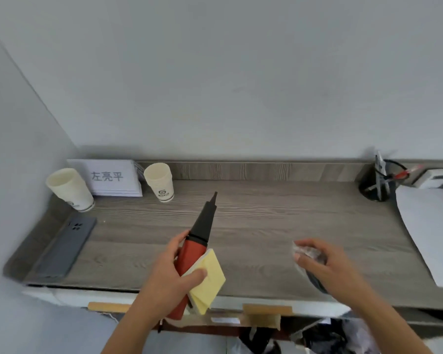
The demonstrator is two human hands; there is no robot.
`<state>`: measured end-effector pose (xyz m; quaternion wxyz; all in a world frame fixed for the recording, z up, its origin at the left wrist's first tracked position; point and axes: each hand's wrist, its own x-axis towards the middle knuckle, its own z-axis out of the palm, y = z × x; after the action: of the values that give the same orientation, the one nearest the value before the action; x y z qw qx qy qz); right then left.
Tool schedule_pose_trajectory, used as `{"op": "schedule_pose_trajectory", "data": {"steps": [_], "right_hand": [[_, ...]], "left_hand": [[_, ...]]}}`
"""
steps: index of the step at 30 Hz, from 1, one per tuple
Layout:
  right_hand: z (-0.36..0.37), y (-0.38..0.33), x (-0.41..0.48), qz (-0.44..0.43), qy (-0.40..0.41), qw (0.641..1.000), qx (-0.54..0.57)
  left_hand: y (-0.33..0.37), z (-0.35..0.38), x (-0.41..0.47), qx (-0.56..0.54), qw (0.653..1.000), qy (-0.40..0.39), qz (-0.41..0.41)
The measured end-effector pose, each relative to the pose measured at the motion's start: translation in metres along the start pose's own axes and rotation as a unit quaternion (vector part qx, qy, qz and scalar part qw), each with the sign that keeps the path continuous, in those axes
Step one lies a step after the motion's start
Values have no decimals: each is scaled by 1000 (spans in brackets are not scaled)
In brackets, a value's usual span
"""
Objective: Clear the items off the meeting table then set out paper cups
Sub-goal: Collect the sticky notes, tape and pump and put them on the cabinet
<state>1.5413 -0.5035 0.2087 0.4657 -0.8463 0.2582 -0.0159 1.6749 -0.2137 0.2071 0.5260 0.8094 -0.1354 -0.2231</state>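
We see the grey wood-grain table [241, 221] from above, w/ a wall behind. At the far-left corner a stack of paper cups [71, 190] leans, tilted, just left of a white name card [110, 178] that stands against the back edge. A dark grey phone [67, 247] lies flat near the left edge, in front of the leaning stack. A 2nd stack of paper cups [160, 181] stands upright just right of the card. Over the front edge, our left hand [175, 272] is closed around a red tool w/ a black tapered nozzle [197, 241] plus a yellow sticky-note pad [207, 274], thumb pressed on the pad. Our right hand [322, 261] is curled around something clear & crinkly [306, 251], poss. plastic wrap; too blurred to be sure. At the far-right corner sits a black mesh pen holder [375, 186], w/ white paper [430, 233] along the right edge.
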Motion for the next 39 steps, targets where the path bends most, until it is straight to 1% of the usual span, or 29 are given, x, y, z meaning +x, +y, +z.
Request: {"op": "schedule_pose_trajectory", "data": {"steps": [3, 5, 7, 10, 12, 15, 17, 18, 19, 20, 21, 22, 23, 24, 25, 26, 27, 29, 31, 32, 34, 37, 39], "right_hand": [[-2, -8, 73, -45, 1, 997, -54], [3, -17, 126, -70, 9, 989, -127], [10, -24, 176, -105, 28, 968, -227], [25, -27, 231, -154, 55, 932, -322], [36, -20, 250, -160, 40, 912, -376], [47, -1, 258, -140, -17, 885, -443], [51, 1, 254, -136, -36, 879, -455], [52, -3, 249, -142, -27, 883, -446], [51, -9, 241, -160, 3, 893, -420], [51, -17, 231, -189, 42, 908, -371], [52, -26, 220, -213, 70, 928, -298], [52, -35, 209, -212, 57, 955, -199], [52, -46, 198, -183, 3, 979, -88], [54, -58, 188, -130, -72, 989, 23], [57, -66, 183, -72, -135, 981, 119], [60, -69, 181, -22, -167, 967, 193], [62, -69, 183, 16, -164, 958, 236], [58, -66, 183, 56, -133, 951, 274], [48, -56, 182, 82, -97, 946, 298], [40, -48, 181, 94, -66, 944, 309], [18, -28, 182, 124, 23, 934, 334], [-14, 11, 183, 178, 150, 912, 338], [-26, 37, 186, 213, 192, 907, 310]], "left_hand": [[-1, 6, 24, -8, 999, 30, -32], [3, 4, 36, -24, 997, 59, -45], [5, 3, 48, -29, 995, 84, -50], [5, 2, 56, -51, 988, 134, -64], [2, 1, 58, -62, 982, 157, -81], [2, -1, 68, -93, 976, 170, -99], [5, -2, 84, -107, 975, 169, -101], [9, -2, 93, -116, 975, 163, -99], [14, -2, 103, -124, 976, 154, -95], [19, -1, 114, -131, 977, 145, -88], [24, 0, 125, -138, 978, 134, -77], [28, 2, 137, -144, 980, 123, -66], [32, 5, 148, -148, 981, 109, -56], [36, 8, 159, -151, 983, 95, -45], [39, 13, 170, -153, 984, 79, -35], [42, 18, 180, -156, 986, 61, -26], [44, 25, 189, -161, 986, 42, -19], [48, 36, 203, -186, 982, 15, -19], [45, 45, 215, -209, 978, 15, -26], [43, 50, 220, -210, 977, 21, -29], [37, 60, 228, -185, 982, 25, -14], [36, 74, 236, -146, 989, -5, 31], [39, 81, 243, -106, 993, -18, 57]]}}
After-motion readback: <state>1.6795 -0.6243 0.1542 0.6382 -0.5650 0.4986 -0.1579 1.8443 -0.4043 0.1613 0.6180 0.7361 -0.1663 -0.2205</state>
